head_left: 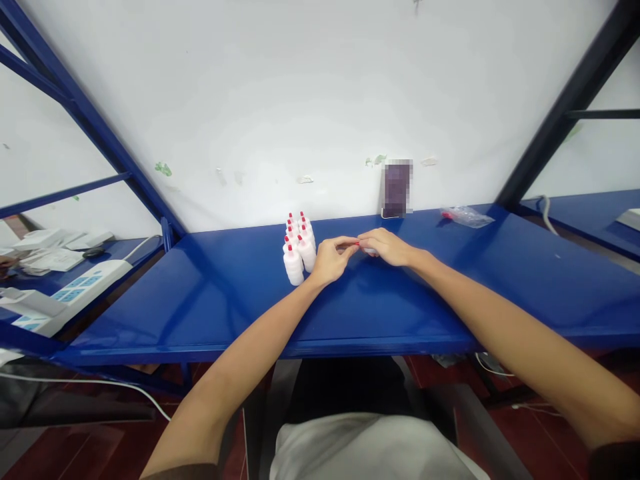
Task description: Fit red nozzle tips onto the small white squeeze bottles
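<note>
Head view, bottle [371, 251] in hands [387, 247], mostly hidden

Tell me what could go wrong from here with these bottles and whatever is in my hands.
The left hand is close beside the upright white bottles, so a sideways bump could topple several, as they stand tightly grouped.

The small red-and-white item is held at the fingertips, with the right hand mostly covering it; it might slip if the grip loosens.

The propped device leans against the wall and could slide if knocked.
</note>
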{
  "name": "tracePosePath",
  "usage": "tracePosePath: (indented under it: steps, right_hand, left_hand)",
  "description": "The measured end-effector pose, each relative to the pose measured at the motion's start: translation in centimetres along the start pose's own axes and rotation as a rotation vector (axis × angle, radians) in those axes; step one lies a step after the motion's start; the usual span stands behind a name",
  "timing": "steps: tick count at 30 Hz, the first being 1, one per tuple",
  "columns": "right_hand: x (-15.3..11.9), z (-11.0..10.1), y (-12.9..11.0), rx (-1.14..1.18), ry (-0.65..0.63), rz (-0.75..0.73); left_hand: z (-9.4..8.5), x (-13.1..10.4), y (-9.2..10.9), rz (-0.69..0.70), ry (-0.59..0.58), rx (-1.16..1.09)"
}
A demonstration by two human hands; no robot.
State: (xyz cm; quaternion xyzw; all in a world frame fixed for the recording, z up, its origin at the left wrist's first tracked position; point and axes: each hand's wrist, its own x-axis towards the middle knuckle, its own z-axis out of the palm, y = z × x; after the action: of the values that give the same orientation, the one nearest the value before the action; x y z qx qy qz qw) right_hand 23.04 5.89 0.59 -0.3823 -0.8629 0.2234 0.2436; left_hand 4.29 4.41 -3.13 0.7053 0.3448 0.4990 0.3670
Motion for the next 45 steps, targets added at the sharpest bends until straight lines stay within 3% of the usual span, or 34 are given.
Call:
tracePosePath:
  steps: [9, 17, 22, 29, 32, 35, 40, 45]
  right_hand:
    - [0.0, 0.1, -0.7, -0.211, 0.052, 0.056]
    - [-0.3, 1.7, -3.6, 0.105, -0.047, -0.098]
    - [-0.1, 3.7, -5.4, 0.254, -0.053, -0.18]
    - [-0.3, 4.7, -6.7, 0.042, -0.067, -0.204]
    - [-0.3, 4.2, -6.6, -0.126, -0.046, -0.142]
    - [-0.2, 3.5, -6.1, -0.187, -0.004, -0.048]
    - [-0.2, 3.3, -5.6, -0.043, 0.053, -0.051]
    - [-0.7, 4.1, -6.7, 0.271, -0.06, -0.2]
  left_hand:
    - [-0.2, -0.5, 1.7, 0.056, 0.013, 0.15]
    - [-2.4, -3.4, 4.8, 0.07, -0.083, 0.194]
    - [-3.5, -5.9, 6.0, 0.062, -0.032, 0.185]
    - [-4.0, -8.2, 6.5, 0.078, 0.066, 0.357]
    - [-5.0, -9.1, 7.1, 0.072, 0.088, 0.491]
    - [-6.2, -9.8, 7.5, 0.069, 0.036, 0.722]
    - [-7.3, -10.2, 7.1, 0.043, -0.018, 0.916]
    - [-6.6, -11.1, 7.2, 0.182, 0.168, 0.813]
